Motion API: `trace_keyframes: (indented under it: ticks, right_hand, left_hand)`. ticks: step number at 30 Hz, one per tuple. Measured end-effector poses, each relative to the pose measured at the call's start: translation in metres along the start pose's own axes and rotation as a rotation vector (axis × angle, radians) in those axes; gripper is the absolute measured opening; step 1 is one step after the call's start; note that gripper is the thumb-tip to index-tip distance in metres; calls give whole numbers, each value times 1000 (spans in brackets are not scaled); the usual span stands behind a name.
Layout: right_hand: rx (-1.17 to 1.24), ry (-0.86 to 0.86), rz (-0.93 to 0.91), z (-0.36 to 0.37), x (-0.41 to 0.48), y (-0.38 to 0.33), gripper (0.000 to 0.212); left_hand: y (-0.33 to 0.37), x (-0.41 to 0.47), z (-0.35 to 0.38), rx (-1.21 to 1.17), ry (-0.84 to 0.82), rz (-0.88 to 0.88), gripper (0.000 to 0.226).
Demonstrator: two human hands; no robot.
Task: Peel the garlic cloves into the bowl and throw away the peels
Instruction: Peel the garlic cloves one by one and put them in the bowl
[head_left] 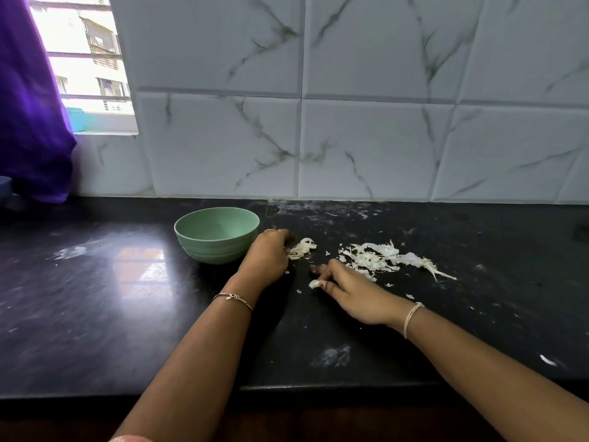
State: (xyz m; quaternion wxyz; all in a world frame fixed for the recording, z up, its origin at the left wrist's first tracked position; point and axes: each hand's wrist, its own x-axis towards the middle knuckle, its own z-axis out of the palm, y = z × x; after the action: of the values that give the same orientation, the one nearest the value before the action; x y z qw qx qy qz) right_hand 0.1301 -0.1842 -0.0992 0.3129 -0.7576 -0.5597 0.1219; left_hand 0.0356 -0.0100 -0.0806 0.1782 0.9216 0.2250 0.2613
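Observation:
A pale green bowl (216, 234) stands on the black counter; its visible inside looks bare. Just right of it my left hand (271, 255) has its fingers curled round a small bunch of garlic peels (302, 247). My right hand (347, 291) rests low on the counter and pinches a small white garlic piece (314, 284) at its fingertips. A larger heap of white peels (385, 257) lies spread on the counter beyond my right hand, with small flakes around it.
The black counter (111, 298) runs to a marble-tiled wall behind. A purple curtain (30, 122) hangs at the far left beside a window. The counter's front edge is near my forearms. A stray white scrap (548, 360) lies at the right.

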Motion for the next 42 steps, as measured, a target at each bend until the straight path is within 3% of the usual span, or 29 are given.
trace_keyframes:
  ticks: [4,7,15,24,31,33,36,42]
  right_hand:
    - [-104,147,82,-17,9,12,6]
    - [-146,224,33,-20,28,8,4]
    - [-21,188,56,9,91,-15,17]
    - [-267,172,101,-1,74,-13,6]
    - [-562,309,230,-26,47,0,13]
    - [-503,348,176,-28,50,-2,12]
    - [-329,269,88,-21,64,-12,9]
    - [-427,122,6,10,100,-17,17]
  left_hand:
    - [-3,-1,4,80,-49,36,34]
    - [-4,0,7,117,-91,49,34]
    - [-4,1,5,163,-10,0,18]
    - [0,2,5,113,9,-18,21]
    - [1,0,6,66,-1,-13,19]
    - [2,-1,5,47,-3,-18,19]
    - [4,-2,4,70,12,-12,15]
    - [5,-5,1,162,45,-6,16]
